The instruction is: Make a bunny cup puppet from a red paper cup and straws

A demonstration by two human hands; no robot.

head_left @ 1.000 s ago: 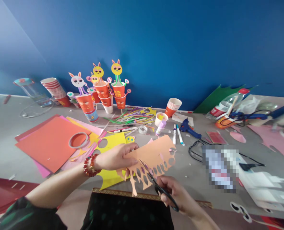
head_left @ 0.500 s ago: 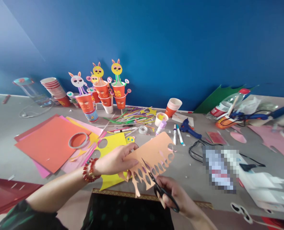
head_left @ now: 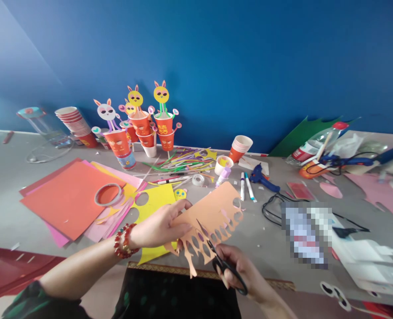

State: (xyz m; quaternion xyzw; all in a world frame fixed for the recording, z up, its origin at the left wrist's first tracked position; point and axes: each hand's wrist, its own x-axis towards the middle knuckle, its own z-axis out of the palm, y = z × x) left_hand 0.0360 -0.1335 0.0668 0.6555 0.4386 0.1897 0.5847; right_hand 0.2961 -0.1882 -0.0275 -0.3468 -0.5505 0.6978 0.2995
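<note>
My left hand pinches a sheet of orange paper by its left end, thumb on top. Several rounded holes and ragged strips run along the paper's lower edge. In my right hand is a pair of black scissors, fingers through the handles. Their blades point up and left and lie over the lower part of the orange paper. Beneath my left hand a yellow sheet with round cut-outs rests on the table.
Red and pink sheets with a tape roll lie at left. Paper-cup figures stand by the wall, beside coloured pipe cleaners. Markers, a blue glue gun and a black cable lie to the right.
The orange paper has shifted very slightly to the right against the scissors. Both hands keep nearly the same place and hold.
</note>
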